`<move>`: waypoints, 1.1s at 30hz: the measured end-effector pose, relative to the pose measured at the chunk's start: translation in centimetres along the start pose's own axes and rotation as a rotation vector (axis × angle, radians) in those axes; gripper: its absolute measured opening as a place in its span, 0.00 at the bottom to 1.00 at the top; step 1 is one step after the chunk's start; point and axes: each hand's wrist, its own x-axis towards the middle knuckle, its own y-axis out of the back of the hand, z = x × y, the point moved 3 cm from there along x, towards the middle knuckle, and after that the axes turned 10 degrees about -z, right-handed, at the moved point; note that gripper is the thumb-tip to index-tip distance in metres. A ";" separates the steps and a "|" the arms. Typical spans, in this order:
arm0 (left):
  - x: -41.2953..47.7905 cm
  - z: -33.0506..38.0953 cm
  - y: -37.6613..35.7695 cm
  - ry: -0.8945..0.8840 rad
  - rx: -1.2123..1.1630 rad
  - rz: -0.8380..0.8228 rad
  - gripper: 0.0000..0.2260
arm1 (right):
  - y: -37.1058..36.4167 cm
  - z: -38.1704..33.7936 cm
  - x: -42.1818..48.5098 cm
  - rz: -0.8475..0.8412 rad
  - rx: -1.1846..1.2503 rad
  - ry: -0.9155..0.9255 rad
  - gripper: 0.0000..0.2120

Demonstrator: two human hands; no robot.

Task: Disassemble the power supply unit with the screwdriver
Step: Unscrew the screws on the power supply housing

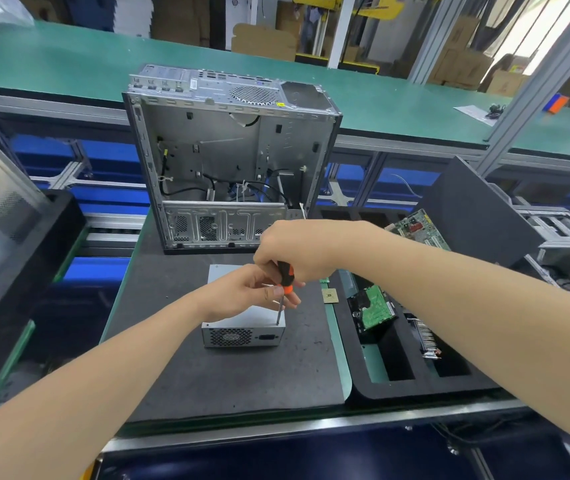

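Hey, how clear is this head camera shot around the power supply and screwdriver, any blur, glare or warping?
Head view, centre: the power supply and screwdriver look sharp and evenly lit, with little shadow on the dark mat. Head view, edges: wide-angle warping bows the green bench. Head view, top right: the window is washed out, and the far boxes look soft.

Electronics teardown workshop: green-matted line benches (69, 57), gutted PC case (228, 161), foam parts tray (397, 386) (hard drive (375, 306) inside), cartons (262, 41).
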 end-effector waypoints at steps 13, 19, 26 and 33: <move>-0.2 0.0 -0.4 -0.019 0.007 -0.007 0.09 | 1.6 -0.8 -1.3 0.210 0.120 -0.410 0.32; -0.3 0.2 -0.4 -0.009 -0.011 -0.041 0.10 | 0.0 -0.6 -0.4 -0.050 0.371 -0.415 0.22; -0.2 0.3 -0.4 0.010 -0.047 -0.036 0.12 | 0.6 -0.1 -0.1 0.014 0.015 -0.051 0.03; -0.2 0.5 -0.7 0.010 -0.059 -0.032 0.12 | -0.6 -0.6 0.3 0.012 -0.029 0.091 0.08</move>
